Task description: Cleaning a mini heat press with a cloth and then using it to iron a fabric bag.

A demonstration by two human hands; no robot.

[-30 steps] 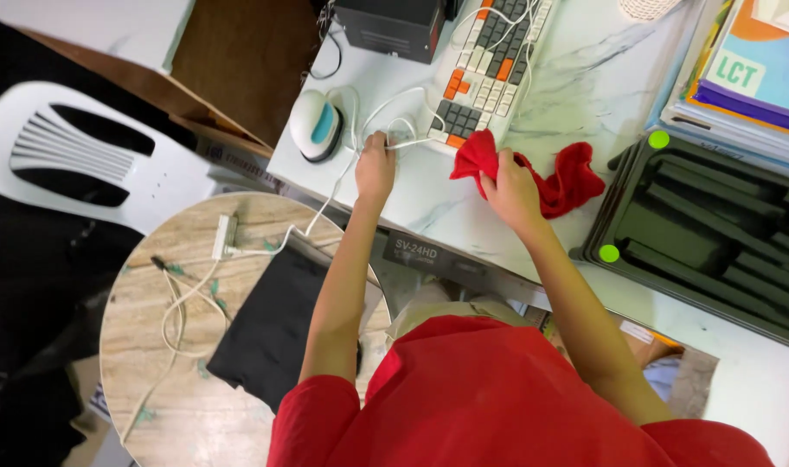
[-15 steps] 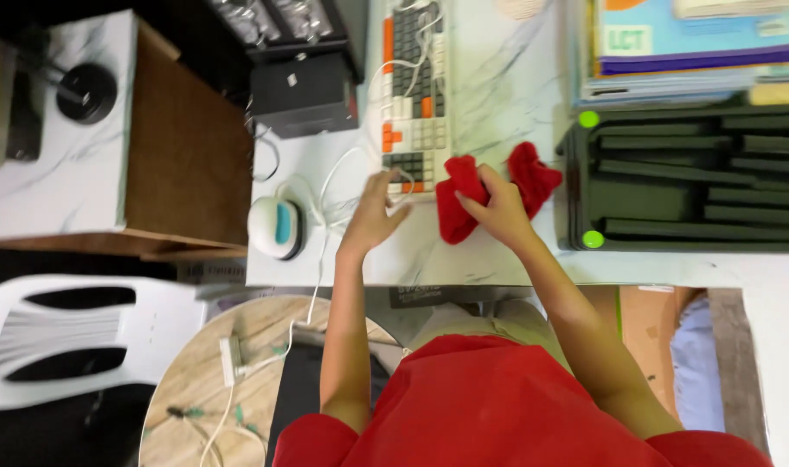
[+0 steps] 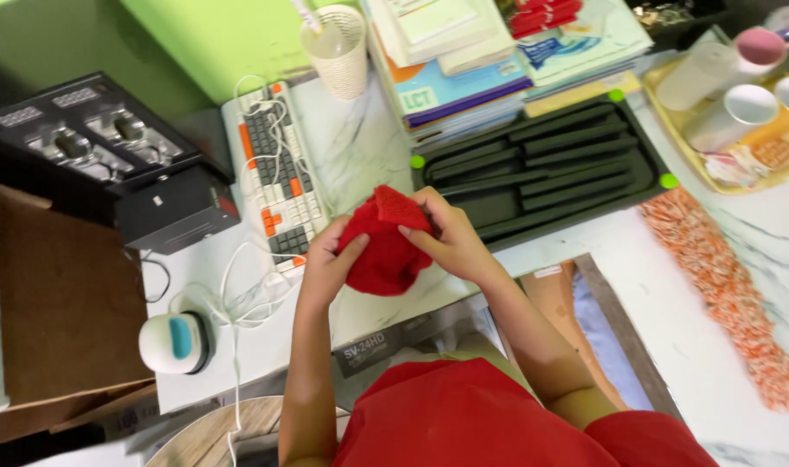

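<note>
Both hands are up on the red cloth (image 3: pixel 384 242), holding it just above the near edge of the marble desk (image 3: pixel 351 156). The left hand (image 3: pixel 325 264) grips the cloth's left side, thumb pressed across the front. The right hand (image 3: pixel 451 238) closes over the top right, fingers (image 3: pixel 420 216) curled into the fabric. So both are shut on the cloth, bunching it into a rounded wad between them.

To the left lies a keyboard (image 3: pixel 278 173) with orange keys, a white cable (image 3: pixel 239 277) looping off it toward a small white and teal device (image 3: pixel 176 342). To the right, just beside the right hand, sits a black slotted tray (image 3: pixel 550 164) with green corner studs. Beyond it, a stack of books (image 3: pixel 472 60) and a woven cup (image 3: pixel 338 52). Far right, an orange speckled strip (image 3: pixel 715 277) lies on the marble.

As I read it, the cloth is being gathered or folded. To do that well, keep the thumbs pinning the front layer while the fingers tuck the loose edge in, and hold the wad clear of the cable so nothing snags.
</note>
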